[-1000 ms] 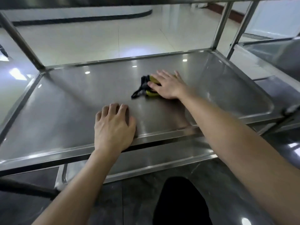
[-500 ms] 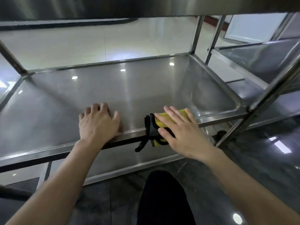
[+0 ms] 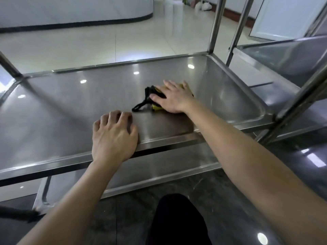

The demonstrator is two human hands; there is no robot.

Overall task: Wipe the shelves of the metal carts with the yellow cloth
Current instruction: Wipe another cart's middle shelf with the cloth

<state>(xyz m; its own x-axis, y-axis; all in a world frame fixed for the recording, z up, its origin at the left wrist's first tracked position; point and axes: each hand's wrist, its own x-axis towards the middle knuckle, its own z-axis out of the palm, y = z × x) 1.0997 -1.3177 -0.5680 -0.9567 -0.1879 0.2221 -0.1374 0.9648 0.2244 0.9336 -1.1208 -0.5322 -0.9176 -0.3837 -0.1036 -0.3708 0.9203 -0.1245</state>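
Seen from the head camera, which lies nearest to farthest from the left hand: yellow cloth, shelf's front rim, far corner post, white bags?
1. The front rim: under the left hand.
2. The yellow cloth: ahead to the right, under the right hand.
3. The corner post: at the shelf's far right corner.
4. The white bags: on the floor, far beyond.

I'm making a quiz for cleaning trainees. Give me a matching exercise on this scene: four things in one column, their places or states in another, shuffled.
Things
1. left hand
2. right hand
3. yellow cloth
4. second cart

Places or states
A. under a flat palm
B. at the far right
C. resting at the near edge of the shelf
D. pressing down on the yellow cloth

Pairs: 1-C, 2-D, 3-A, 4-B
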